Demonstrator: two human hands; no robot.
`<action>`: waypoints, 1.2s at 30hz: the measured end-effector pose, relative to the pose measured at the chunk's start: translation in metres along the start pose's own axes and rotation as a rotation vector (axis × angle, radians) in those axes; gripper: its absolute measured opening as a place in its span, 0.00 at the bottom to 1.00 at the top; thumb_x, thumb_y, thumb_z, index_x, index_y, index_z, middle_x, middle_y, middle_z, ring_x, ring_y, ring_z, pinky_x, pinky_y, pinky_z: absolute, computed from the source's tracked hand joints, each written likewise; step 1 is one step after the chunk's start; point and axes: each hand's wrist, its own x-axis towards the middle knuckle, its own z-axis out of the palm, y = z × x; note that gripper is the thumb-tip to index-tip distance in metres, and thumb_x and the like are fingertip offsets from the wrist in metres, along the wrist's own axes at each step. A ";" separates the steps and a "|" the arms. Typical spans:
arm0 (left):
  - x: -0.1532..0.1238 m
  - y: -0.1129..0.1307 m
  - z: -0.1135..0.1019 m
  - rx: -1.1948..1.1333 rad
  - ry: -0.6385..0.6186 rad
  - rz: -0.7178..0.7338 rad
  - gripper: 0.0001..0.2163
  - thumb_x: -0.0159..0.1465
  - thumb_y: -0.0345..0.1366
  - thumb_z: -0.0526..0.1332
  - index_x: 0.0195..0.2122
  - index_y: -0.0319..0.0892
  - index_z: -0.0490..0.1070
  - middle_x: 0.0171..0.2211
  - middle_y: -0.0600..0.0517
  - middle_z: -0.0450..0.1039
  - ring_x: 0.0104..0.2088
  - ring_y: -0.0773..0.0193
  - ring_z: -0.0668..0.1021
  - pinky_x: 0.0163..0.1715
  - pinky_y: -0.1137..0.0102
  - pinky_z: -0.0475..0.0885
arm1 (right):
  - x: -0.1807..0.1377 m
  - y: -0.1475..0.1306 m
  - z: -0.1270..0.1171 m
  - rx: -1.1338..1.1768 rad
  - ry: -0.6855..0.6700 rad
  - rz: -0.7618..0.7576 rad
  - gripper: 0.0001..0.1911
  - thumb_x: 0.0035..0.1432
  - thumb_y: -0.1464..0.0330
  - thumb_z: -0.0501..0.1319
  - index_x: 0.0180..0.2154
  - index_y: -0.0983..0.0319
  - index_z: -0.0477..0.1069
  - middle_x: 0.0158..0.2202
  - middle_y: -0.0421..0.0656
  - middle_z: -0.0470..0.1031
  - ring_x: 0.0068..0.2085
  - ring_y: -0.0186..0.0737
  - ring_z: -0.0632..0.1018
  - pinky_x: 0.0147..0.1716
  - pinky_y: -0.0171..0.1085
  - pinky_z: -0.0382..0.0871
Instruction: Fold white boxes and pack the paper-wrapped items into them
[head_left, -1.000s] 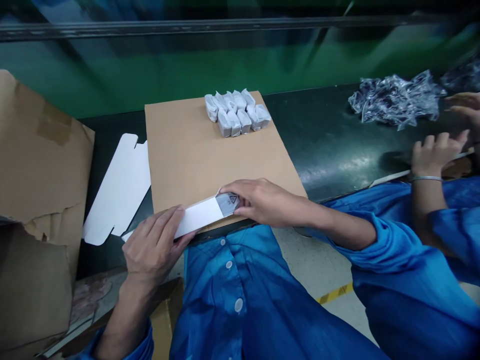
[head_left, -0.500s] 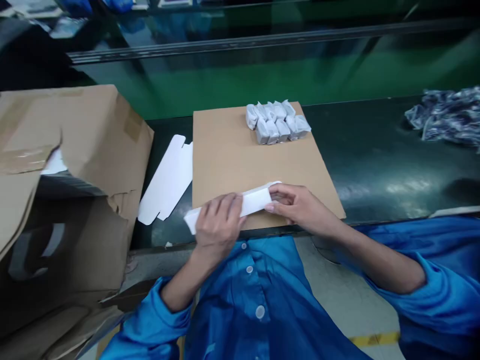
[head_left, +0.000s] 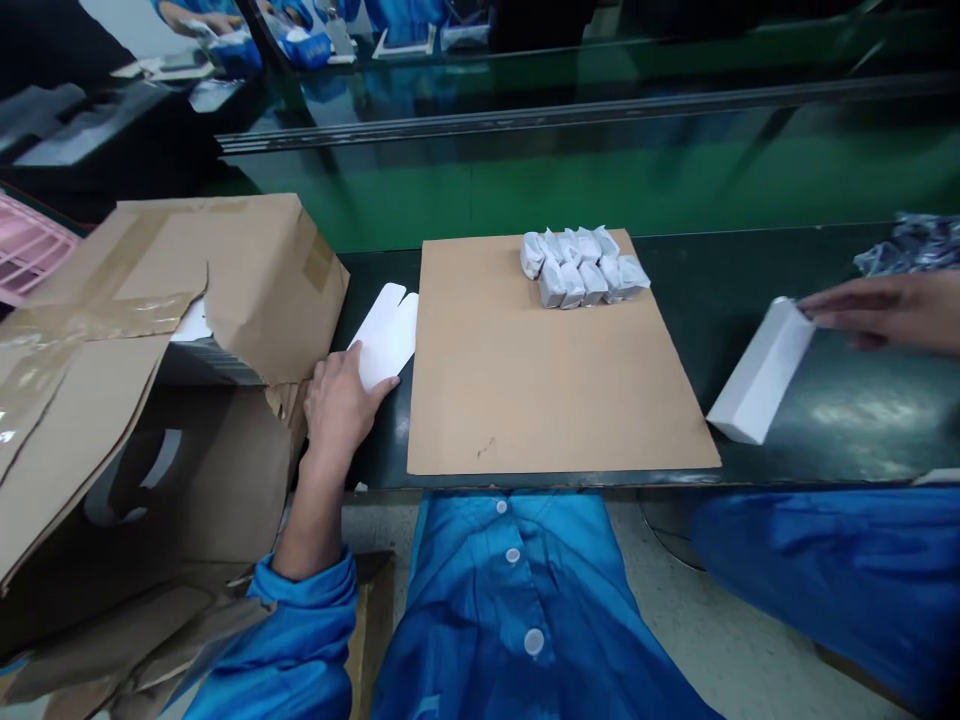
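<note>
My left hand (head_left: 337, 395) is on a flat white carton blank (head_left: 390, 325), its thumb across the right side and its fingers along the left side. The hand covers the blank's lower part. At the far right, my right hand (head_left: 892, 310), slightly blurred and cut off by the frame edge, has its fingers stretched out at the upper end of a folded white box (head_left: 765, 370). That long, narrow box is slanted on the dark tabletop. Whether the fingertips touch it is hard to tell. A brown cardboard sheet (head_left: 562, 390) lies between my hands.
Several small white-wrapped pieces (head_left: 574, 285) sit in two rows on the sheet's far part. A large torn carton (head_left: 255, 250) stands at left. Clear plastic-looking packs (head_left: 907, 245) lie at far right. A green barrier (head_left: 465, 195) runs behind; a person's hands (head_left: 217, 20) show beyond.
The white box has gone from both hands over the cardboard to the table's right side, along with my right hand. My left hand has moved left onto the blank. The view has shifted slightly.
</note>
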 end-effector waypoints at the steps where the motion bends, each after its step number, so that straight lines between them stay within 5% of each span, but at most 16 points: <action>1: 0.002 -0.001 0.002 -0.019 0.031 -0.006 0.33 0.61 0.49 0.64 0.64 0.38 0.62 0.53 0.33 0.72 0.55 0.37 0.72 0.49 0.45 0.71 | 0.003 -0.007 0.011 -0.116 0.041 -0.080 0.17 0.46 0.47 0.71 0.25 0.52 0.76 0.17 0.39 0.67 0.22 0.35 0.68 0.23 0.39 0.63; 4: 0.003 0.001 -0.001 -0.088 0.164 -0.051 0.37 0.55 0.46 0.70 0.63 0.37 0.62 0.51 0.35 0.70 0.53 0.38 0.73 0.48 0.48 0.72 | -0.004 -0.076 0.064 -0.287 0.217 -0.129 0.17 0.58 0.48 0.62 0.36 0.53 0.77 0.27 0.43 0.75 0.27 0.42 0.74 0.26 0.43 0.68; 9: -0.030 0.025 -0.028 -0.222 0.430 -0.055 0.13 0.62 0.45 0.62 0.42 0.43 0.76 0.36 0.46 0.73 0.37 0.51 0.77 0.38 0.58 0.72 | -0.043 -0.240 0.177 0.367 -0.256 -0.026 0.22 0.63 0.60 0.61 0.57 0.58 0.68 0.52 0.48 0.77 0.41 0.41 0.80 0.40 0.44 0.78; 12: -0.063 0.054 -0.037 -0.470 0.358 -0.007 0.14 0.63 0.48 0.61 0.39 0.43 0.74 0.31 0.50 0.74 0.31 0.57 0.77 0.29 0.66 0.71 | -0.047 -0.293 0.224 0.871 -0.319 0.060 0.31 0.61 0.57 0.62 0.61 0.62 0.59 0.57 0.52 0.72 0.50 0.41 0.77 0.46 0.41 0.75; 16: -0.090 0.070 -0.038 -0.896 -0.044 0.180 0.16 0.65 0.47 0.60 0.48 0.42 0.72 0.37 0.49 0.78 0.35 0.59 0.80 0.29 0.68 0.76 | -0.034 -0.291 0.218 0.883 -0.346 0.036 0.13 0.64 0.60 0.58 0.43 0.64 0.69 0.39 0.43 0.76 0.38 0.37 0.76 0.34 0.34 0.70; 19: -0.084 0.063 -0.046 -1.133 -0.099 0.220 0.22 0.63 0.48 0.63 0.55 0.43 0.69 0.42 0.47 0.79 0.39 0.57 0.81 0.30 0.67 0.79 | -0.026 -0.272 0.182 0.628 -0.657 -0.188 0.07 0.64 0.66 0.59 0.36 0.64 0.69 0.33 0.39 0.74 0.33 0.34 0.73 0.31 0.32 0.64; 22: -0.070 0.060 -0.053 -0.986 -0.191 0.245 0.16 0.57 0.46 0.69 0.43 0.44 0.77 0.34 0.51 0.80 0.32 0.60 0.80 0.26 0.70 0.76 | -0.030 -0.267 0.159 0.304 -0.846 -0.377 0.07 0.66 0.67 0.58 0.42 0.63 0.71 0.36 0.42 0.76 0.35 0.37 0.75 0.33 0.35 0.65; 24: -0.065 0.063 -0.051 -0.976 -0.240 0.185 0.11 0.57 0.44 0.69 0.34 0.43 0.78 0.30 0.53 0.78 0.28 0.63 0.79 0.25 0.72 0.75 | -0.043 -0.270 0.157 0.051 -0.665 -0.412 0.18 0.66 0.62 0.59 0.54 0.64 0.67 0.45 0.49 0.77 0.42 0.45 0.77 0.39 0.41 0.68; 28: -0.066 0.066 -0.040 -1.306 -0.415 0.034 0.14 0.60 0.46 0.66 0.42 0.43 0.77 0.31 0.51 0.79 0.26 0.62 0.80 0.23 0.69 0.77 | -0.070 -0.269 0.167 -0.296 -0.299 -0.573 0.37 0.62 0.58 0.63 0.63 0.73 0.56 0.52 0.60 0.73 0.49 0.57 0.75 0.46 0.51 0.69; 32: -0.064 0.057 -0.043 -1.244 -0.617 0.166 0.15 0.60 0.42 0.67 0.46 0.42 0.77 0.23 0.53 0.76 0.22 0.62 0.80 0.21 0.70 0.77 | -0.075 -0.256 0.170 -0.218 -0.258 -0.742 0.33 0.65 0.60 0.59 0.63 0.75 0.56 0.53 0.61 0.73 0.51 0.55 0.75 0.48 0.50 0.70; 36: -0.059 0.062 -0.046 -1.051 -0.471 0.316 0.11 0.56 0.36 0.68 0.40 0.43 0.79 0.29 0.52 0.80 0.24 0.67 0.79 0.20 0.76 0.75 | -0.072 -0.254 0.168 -0.146 -0.275 -0.784 0.29 0.65 0.62 0.58 0.61 0.74 0.59 0.54 0.60 0.73 0.52 0.53 0.75 0.50 0.49 0.71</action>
